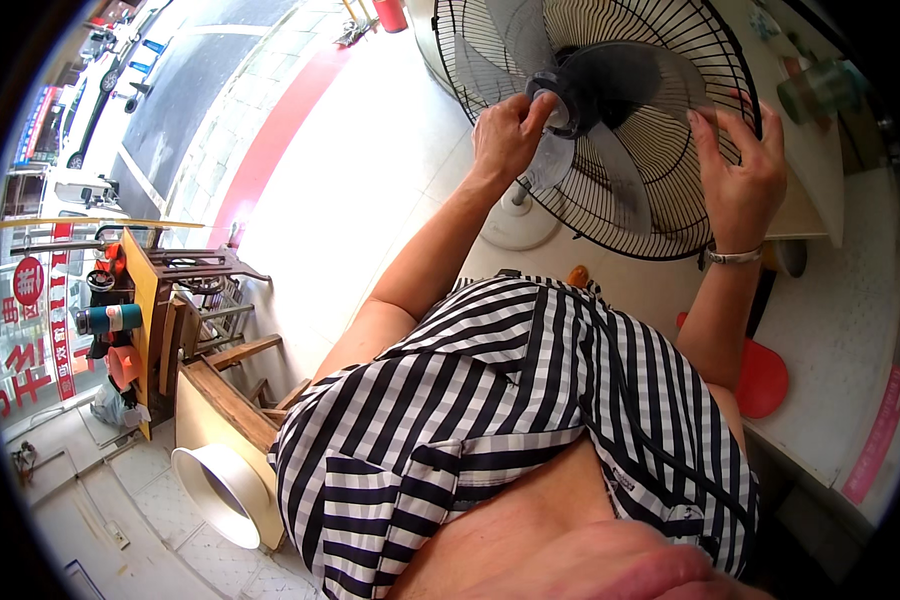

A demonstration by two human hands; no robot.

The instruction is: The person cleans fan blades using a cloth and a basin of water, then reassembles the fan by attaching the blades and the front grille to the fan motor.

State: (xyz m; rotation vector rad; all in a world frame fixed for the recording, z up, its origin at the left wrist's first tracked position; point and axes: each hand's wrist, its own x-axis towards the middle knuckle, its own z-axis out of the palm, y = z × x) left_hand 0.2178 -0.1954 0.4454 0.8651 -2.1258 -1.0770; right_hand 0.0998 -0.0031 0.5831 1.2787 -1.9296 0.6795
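Note:
In front of me stands an electric fan with its front guard off, the black wire rear grille (664,214) and the translucent grey fan blades (622,169) bare. The thumb and fingers of my left hand (506,139) grip the translucent hub knob (556,111) at the centre of the blades. My right hand (746,169) is at the right edge of the fan, its fingers around the rim of the grille and its thumb tip at or close to a blade; whether the thumb touches the blade I cannot tell. The white round fan base (521,225) shows on the floor below.
A wooden stool (232,405) with a white bowl (221,495) stands at the left, beside a sewing machine table (144,262) holding a teal bottle (116,319). White counters (810,330) run along the right, near a red stool seat (761,379). An open shopfront faces a street.

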